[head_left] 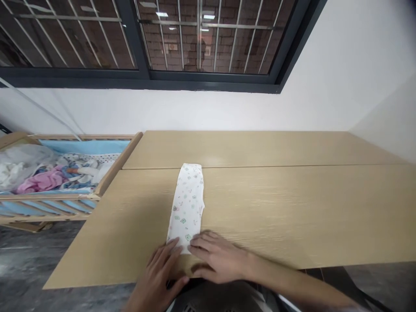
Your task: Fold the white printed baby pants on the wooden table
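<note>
A long folded strip of white cloth (187, 201) with small coloured prints lies lengthwise on the wooden table (292, 208), running from the table's seam toward me. My left hand (159, 275) lies flat at the table's near edge, fingers stretched out, fingertips touching the strip's near end. My right hand (217, 256) rests palm down beside it, fingers spread, touching the same near end from the right. Neither hand holds anything.
A wooden crib (107, 173) stands against the table's left side, filled with white, pink and blue clothes (42, 177). A white wall and a barred window (195, 39) are behind the table. Grey floor (29, 260) lies to the left.
</note>
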Demonstrator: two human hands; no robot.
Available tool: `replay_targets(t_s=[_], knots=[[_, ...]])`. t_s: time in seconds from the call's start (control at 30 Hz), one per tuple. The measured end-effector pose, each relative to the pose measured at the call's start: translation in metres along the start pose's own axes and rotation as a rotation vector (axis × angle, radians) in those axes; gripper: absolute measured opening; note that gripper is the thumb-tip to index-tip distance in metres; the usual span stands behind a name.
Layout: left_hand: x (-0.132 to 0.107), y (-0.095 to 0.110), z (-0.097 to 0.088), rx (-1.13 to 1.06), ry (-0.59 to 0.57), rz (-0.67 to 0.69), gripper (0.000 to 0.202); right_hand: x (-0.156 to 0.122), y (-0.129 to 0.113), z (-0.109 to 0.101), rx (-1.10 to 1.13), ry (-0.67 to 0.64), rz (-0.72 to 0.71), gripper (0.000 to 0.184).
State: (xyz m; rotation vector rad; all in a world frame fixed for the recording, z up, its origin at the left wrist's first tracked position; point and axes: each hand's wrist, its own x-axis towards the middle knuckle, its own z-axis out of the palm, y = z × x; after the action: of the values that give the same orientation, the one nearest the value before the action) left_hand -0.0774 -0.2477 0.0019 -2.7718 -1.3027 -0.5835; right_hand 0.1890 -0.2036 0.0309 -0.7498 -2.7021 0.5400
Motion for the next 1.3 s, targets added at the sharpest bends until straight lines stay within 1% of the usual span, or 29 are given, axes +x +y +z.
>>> replay_targets(t_s=[0.07,0.1,0.13,0.17,0.23,0.3,0.33,0.4,0.47,0.57,0.63,0.67,0.7,0.77,0.8,0.87,0.93,0.97,1.07,1.17,1.23,1.3], knots=[[-0.009,0.004,0.003,-0.002,0.006,0.067,0.049,-0.017,-0.010,0.013,-0.024,0.032,0.053,0.056],[-0.013,0.006,0.004,0.003,0.008,0.099,0.043,-0.023,-0.013,0.021,-0.039,0.047,0.065,0.055],[-0.018,0.007,0.005,0.011,0.012,0.128,0.040,-0.029,-0.016,0.030,-0.057,0.065,0.075,0.050],[-0.021,0.007,0.006,0.017,0.019,0.161,0.042,-0.034,-0.017,0.038,-0.079,0.094,0.083,0.042],[-0.027,0.008,0.007,0.017,0.022,0.216,0.049,-0.041,-0.019,0.054,-0.118,0.154,0.087,0.028],[-0.030,0.010,0.007,-0.009,0.016,0.235,0.054,-0.045,-0.021,0.061,-0.128,0.201,0.073,0.025],[-0.029,0.012,0.006,-0.034,0.017,0.219,0.054,-0.046,-0.022,0.059,-0.111,0.209,0.070,0.024],[-0.024,0.016,0.003,-0.118,0.043,0.127,0.050,-0.045,-0.024,0.044,-0.032,0.207,0.100,0.021],[-0.011,0.020,-0.002,-0.233,0.112,0.005,0.040,-0.040,-0.026,0.018,0.092,0.193,0.165,0.020],[0.023,0.018,-0.015,-0.346,0.247,-0.148,0.029,-0.025,-0.019,-0.025,0.279,0.227,0.230,0.019],[0.053,0.009,-0.025,-0.368,0.327,-0.208,0.023,-0.009,-0.005,-0.046,0.350,0.292,0.230,0.019],[0.070,0.001,-0.029,-0.369,0.357,-0.234,0.020,0.002,0.006,-0.053,0.363,0.331,0.227,0.020],[0.087,-0.008,-0.032,-0.368,0.378,-0.254,0.018,0.013,0.019,-0.058,0.364,0.369,0.226,0.020],[0.122,-0.029,-0.034,-0.354,0.377,-0.304,0.018,0.036,0.050,-0.064,0.352,0.447,0.246,0.019],[0.139,-0.040,-0.033,-0.343,0.345,-0.342,0.018,0.049,0.068,-0.064,0.352,0.476,0.267,0.018],[0.170,-0.062,-0.028,-0.312,0.221,-0.441,0.019,0.073,0.104,-0.064,0.372,0.503,0.334,0.019],[0.197,-0.082,-0.019,-0.283,0.104,-0.517,0.020,0.094,0.136,-0.061,0.386,0.497,0.415,0.021],[0.208,-0.090,-0.013,-0.270,0.068,-0.539,0.021,0.103,0.150,-0.059,0.372,0.491,0.452,0.019],[0.232,-0.107,0.007,-0.220,0.022,-0.571,0.021,0.122,0.180,-0.053,0.289,0.485,0.522,0.009],[0.246,-0.114,0.021,-0.157,-0.018,-0.593,0.020,0.131,0.194,-0.046,0.256,0.471,0.543,0.006],[0.248,-0.111,0.024,-0.115,-0.022,-0.599,0.023,0.132,0.197,-0.044,0.242,0.450,0.547,0.007],[0.240,-0.097,0.022,-0.064,0.006,-0.606,0.033,0.128,0.192,-0.045,0.224,0.456,0.550,0.014]])
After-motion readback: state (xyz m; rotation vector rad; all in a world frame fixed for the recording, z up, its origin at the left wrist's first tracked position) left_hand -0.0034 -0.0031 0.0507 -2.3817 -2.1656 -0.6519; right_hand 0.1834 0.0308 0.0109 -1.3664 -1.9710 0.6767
